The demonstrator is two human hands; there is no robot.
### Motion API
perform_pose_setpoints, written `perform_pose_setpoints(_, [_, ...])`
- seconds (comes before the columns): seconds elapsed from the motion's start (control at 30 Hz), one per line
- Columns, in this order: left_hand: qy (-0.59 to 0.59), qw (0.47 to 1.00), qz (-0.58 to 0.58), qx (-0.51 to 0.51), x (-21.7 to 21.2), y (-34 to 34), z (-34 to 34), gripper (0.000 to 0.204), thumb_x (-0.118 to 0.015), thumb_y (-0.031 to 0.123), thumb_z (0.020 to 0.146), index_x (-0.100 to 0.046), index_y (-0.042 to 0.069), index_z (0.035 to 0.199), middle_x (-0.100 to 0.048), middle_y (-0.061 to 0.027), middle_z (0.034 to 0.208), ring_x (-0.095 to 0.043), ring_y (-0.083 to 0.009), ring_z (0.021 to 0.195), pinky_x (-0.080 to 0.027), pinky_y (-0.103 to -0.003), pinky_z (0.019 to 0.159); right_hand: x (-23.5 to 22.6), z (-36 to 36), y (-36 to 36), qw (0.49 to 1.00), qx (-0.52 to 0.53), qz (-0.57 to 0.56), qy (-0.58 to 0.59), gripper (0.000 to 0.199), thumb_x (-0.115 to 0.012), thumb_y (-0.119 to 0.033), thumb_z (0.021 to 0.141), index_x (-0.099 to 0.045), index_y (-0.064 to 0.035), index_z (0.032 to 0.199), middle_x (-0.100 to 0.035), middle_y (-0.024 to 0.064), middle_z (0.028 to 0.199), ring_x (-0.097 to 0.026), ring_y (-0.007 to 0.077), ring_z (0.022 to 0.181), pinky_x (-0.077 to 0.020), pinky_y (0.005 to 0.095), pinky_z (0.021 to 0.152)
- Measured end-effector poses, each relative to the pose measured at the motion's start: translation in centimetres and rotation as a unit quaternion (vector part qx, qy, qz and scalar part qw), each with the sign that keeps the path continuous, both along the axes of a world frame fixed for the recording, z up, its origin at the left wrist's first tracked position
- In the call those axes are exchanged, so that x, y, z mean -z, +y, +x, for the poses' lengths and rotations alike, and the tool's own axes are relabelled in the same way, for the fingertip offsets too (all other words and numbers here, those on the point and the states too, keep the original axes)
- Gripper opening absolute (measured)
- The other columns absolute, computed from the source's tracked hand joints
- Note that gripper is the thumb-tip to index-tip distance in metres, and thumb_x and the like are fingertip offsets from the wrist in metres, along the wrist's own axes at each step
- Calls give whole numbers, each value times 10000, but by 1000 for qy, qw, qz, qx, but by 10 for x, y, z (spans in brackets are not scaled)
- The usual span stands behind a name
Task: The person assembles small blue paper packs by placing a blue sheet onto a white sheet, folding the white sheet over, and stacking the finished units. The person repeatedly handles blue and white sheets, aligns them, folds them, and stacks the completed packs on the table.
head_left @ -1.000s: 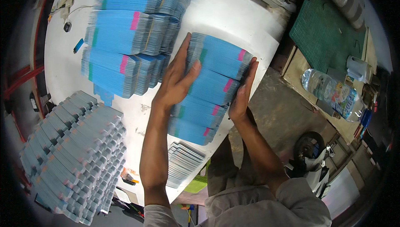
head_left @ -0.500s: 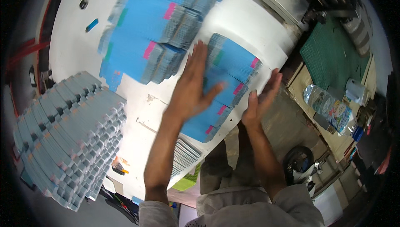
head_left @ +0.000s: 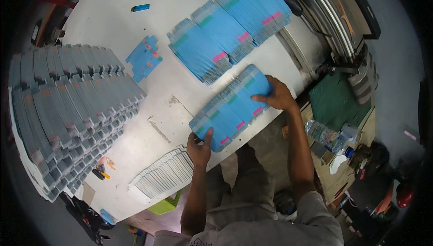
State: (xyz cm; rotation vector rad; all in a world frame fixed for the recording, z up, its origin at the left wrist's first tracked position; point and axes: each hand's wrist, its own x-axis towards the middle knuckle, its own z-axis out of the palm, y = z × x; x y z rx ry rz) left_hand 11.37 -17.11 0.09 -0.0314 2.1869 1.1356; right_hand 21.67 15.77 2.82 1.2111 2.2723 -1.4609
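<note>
A short row of fanned blue carton blanks [head_left: 230, 110] with pink and green marks lies near the table's front edge. My left hand [head_left: 199, 150] grips its near left end, thumb on top and fingers mostly hidden behind the edge. At the far right end my right hand [head_left: 280, 96] closes round the same row, its thumb over the blue faces. Just behind lies a larger set of overlapping blue carton blanks [head_left: 203, 52], touched by neither hand. One flat blue blank [head_left: 144, 58] lies apart to the left.
Tall tiers of grey folded cartons [head_left: 67, 106] stand at the left. A fan of whitish blanks [head_left: 164, 174] lies by the white table's [head_left: 158, 97] front edge. A blue lighter [head_left: 140, 7] lies at the back. On the right are a green cutting mat [head_left: 336, 97] and a plastic bottle [head_left: 327, 137].
My hands have gone from open beside the short row to gripping its two ends. The left hand moved down to the near end, the right up to the far end. The view has turned.
</note>
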Motion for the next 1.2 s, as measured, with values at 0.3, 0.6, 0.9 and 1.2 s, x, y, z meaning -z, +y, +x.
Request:
perform_pose_setpoints(0.3, [113,993,38,19,9,24,9,551,-950,379,768,-723,-73,985,-692,-180,933,-669,-281,772,-547,-409,721,13,-3,-8,999,33,-8,30,902,-997,-423,667,-626,2,1371,-739,179,1223,-717,276,1121,-567,401,990])
perform_pose_setpoints(0.6, [100,991,86,27,13,52,11,550,-946,400,762,-732,-68,957,-692,-181,920,-677,-279,785,-551,-401,726,5,10,17,997,64,15,35,854,-1017,-360,649,-652,14,1324,-757,161,1154,-725,251,1059,-576,392,970])
perform_pose_setpoints(0.9, [165,984,14,62,14,130,-2,629,-909,516,774,-739,-47,997,-658,-164,877,-648,-289,804,-531,-413,740,8,4,58,976,115,182,13,988,-922,-486,747,-504,71,1447,-630,287,1343,-650,430,1206,-530,492,1012])
perform_pose_setpoints(1.2, [154,987,1,46,12,141,-5,636,-918,490,775,-720,-53,1041,-654,-179,932,-635,-294,848,-535,-428,762,50,0,19,909,25,410,68,709,-582,-403,1059,-409,69,1560,-342,309,1639,-231,524,1554,-150,677,1244])
